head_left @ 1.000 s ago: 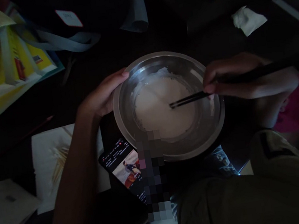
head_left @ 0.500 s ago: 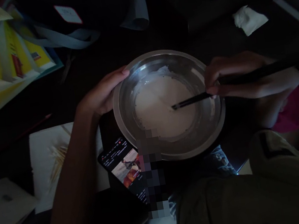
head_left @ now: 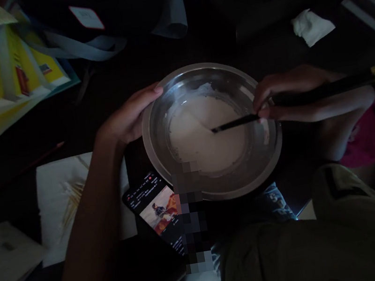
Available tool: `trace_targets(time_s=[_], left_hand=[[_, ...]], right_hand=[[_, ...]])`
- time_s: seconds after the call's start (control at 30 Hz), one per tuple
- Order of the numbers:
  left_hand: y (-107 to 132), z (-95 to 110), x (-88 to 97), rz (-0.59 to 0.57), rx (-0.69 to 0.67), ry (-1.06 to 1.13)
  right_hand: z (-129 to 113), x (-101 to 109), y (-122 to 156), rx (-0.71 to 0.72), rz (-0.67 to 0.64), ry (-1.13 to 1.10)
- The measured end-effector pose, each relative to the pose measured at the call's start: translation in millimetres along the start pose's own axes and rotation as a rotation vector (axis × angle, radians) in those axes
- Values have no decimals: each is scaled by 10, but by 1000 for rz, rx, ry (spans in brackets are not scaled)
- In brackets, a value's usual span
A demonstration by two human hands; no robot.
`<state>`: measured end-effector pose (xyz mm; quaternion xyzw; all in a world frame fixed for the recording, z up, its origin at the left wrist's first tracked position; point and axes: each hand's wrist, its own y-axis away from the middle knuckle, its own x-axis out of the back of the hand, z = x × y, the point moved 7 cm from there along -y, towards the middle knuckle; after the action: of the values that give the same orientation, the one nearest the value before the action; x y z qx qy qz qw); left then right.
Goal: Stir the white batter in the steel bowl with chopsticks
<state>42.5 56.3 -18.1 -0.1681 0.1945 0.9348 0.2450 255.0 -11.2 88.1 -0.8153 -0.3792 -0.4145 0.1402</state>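
1. Chopsticks (head_left: pixel 236 123) shift, tips slightly farther out since last frame; right hand (head_left: pixel 295 80) pinches them.
2. Phone (head_left: pixel 159 216) lies just beside bowl (head_left: pixel 262 162), near-left: keep strokes low, no splashing.
3. Left hand (head_left: pixel 123 119) grips bowl, straight ahead; brace firmly, sweep pale mixture (head_left: pixel 205 144) edge to edge.

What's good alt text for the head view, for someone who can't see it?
The left hand grips a metal bowl of pale liquid; the right hand holds dark chopsticks, tips at the liquid. A lit phone lies near the bowl, with books and a tissue farther off.
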Motion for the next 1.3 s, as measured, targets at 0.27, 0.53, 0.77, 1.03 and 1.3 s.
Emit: trace_targets(time_s=[0.27, 0.53, 0.77, 1.03, 1.3], left_hand=[[-22, -24, 20, -22, 2, 25], [-22, -19, 15, -25, 3, 26], [-37, -39, 33, -31, 0, 24], [-28, -43, 30, -21, 7, 30], [-29, -32, 40, -20, 5, 14]], right_hand=[[3, -177, -146, -4, 63, 19], [-68, -148, -53, 151, -136, -89], [54, -103, -118, -66, 102, 32], [-30, -200, -81, 124, -91, -133], [59, 43, -43, -23, 203, 25]])
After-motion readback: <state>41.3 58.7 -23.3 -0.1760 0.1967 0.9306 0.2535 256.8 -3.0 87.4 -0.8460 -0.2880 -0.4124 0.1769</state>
